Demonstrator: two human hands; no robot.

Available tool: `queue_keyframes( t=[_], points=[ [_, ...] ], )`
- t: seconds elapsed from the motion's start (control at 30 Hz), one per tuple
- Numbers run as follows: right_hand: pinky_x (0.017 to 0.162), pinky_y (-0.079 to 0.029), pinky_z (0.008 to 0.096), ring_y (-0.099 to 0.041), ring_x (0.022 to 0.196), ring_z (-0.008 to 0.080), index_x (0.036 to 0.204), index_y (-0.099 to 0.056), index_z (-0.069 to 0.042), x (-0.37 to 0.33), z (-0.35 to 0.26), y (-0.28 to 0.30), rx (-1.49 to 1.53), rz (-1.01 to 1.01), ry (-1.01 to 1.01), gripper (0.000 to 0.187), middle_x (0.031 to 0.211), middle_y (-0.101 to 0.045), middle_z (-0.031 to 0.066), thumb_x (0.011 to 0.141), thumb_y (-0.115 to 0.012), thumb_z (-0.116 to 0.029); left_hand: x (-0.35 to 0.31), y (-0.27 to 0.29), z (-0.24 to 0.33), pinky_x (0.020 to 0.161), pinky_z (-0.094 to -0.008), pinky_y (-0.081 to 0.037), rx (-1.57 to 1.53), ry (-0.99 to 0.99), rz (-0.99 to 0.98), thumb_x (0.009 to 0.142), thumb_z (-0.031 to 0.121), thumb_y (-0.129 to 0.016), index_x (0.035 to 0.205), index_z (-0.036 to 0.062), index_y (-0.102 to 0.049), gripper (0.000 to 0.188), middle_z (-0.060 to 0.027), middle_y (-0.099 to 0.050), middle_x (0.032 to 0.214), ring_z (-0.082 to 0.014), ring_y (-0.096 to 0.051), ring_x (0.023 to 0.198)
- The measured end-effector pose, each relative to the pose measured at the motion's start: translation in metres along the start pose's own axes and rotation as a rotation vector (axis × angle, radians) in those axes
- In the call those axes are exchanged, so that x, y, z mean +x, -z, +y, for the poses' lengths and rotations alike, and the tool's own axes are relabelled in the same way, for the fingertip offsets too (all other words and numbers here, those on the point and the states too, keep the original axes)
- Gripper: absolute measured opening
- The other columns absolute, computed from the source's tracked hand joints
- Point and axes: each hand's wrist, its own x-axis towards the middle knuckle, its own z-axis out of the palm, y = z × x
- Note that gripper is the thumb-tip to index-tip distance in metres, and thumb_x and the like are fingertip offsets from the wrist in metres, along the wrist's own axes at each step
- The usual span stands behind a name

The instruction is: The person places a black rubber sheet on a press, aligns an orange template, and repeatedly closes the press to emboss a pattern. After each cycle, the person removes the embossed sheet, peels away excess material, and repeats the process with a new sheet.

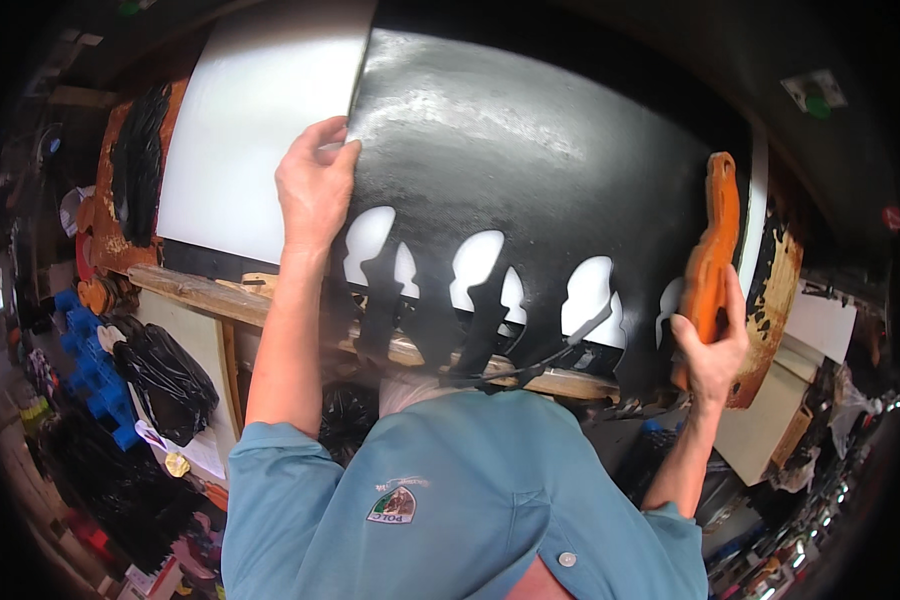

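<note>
A wide black sheet [510, 150] lies over a white board [255, 130]. Several rounded, sole-like holes run along the sheet's near side, with the white showing through them and thin black strips hanging between. At the sheet's left edge, my left hand [315, 190] pinches it between thumb and fingers. My right hand [717, 355] grips the lower end of a long, curved orange piece [720, 220], which looks like a cutting die, over the right end of the sheet. The underside of that piece is hidden.
A worn wooden rail [200, 292] runs along the near edge of the work surface. Black plastic bags [165, 380] and blue crates [95, 365] stand at the left. Pale panels [770, 400] are at the right, and a dark overhead structure [610, 35] spans the far side.
</note>
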Motion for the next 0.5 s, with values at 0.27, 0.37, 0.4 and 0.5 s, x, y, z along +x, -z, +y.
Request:
queue_keyframes(
  t=[0.27, 0.37, 0.4, 0.5],
  points=[
    [0.118, -0.046, 0.0445, -0.055, 0.143, 0.0344, 0.157, -0.050, 0.004, -0.007, -0.087, -0.068, 0.372, -0.235, 0.263, 0.103, 0.156, -0.054, 0.0230, 0.071, -0.094, -0.031, -0.013, 0.005, -0.003, 0.069, -0.0298, -0.055, 0.090, -0.166, -0.010, 0.094, 0.002, -0.076, 0.119, -0.0033, -0.077, 0.026, -0.0109, -0.071, 0.096, -0.0144, -0.066, 0.075],
    [0.119, -0.045, 0.0479, -0.054, 0.142, 0.0395, 0.150, -0.060, 0.003, 0.007, -0.118, -0.121, 0.202, -0.268, 0.452, 0.098, 0.155, -0.054, 0.0280, 0.064, -0.093, -0.029, -0.021, 0.005, -0.006, 0.067, -0.0333, -0.055, 0.093, -0.331, 0.023, 0.093, -0.004, -0.074, 0.115, -0.0031, -0.076, 0.022, -0.0140, -0.068, 0.094, -0.0205, -0.066, 0.072],
    [0.118, -0.045, 0.0490, -0.055, 0.139, 0.0403, 0.149, -0.061, 0.002, 0.011, -0.129, -0.138, 0.171, -0.272, 0.484, 0.099, 0.154, -0.053, 0.0287, 0.061, -0.093, -0.028, -0.023, 0.003, -0.007, 0.072, -0.0383, -0.056, 0.098, -0.374, 0.030, 0.093, -0.005, -0.073, 0.119, -0.0023, -0.073, 0.026, -0.0173, -0.068, 0.097, -0.0287, -0.068, 0.079],
    [0.113, -0.048, 0.0520, -0.052, 0.134, 0.0452, 0.146, -0.063, 0.001, 0.020, -0.159, -0.190, 0.050, -0.220, 0.581, 0.097, 0.152, -0.053, 0.0293, 0.059, -0.092, -0.027, -0.026, -0.002, -0.011, 0.079, -0.0420, -0.057, 0.049, -0.533, 0.126, 0.091, -0.009, -0.071, 0.123, -0.0014, -0.067, 0.033, -0.0208, -0.067, 0.103, -0.0374, -0.068, 0.089]
  ],
)
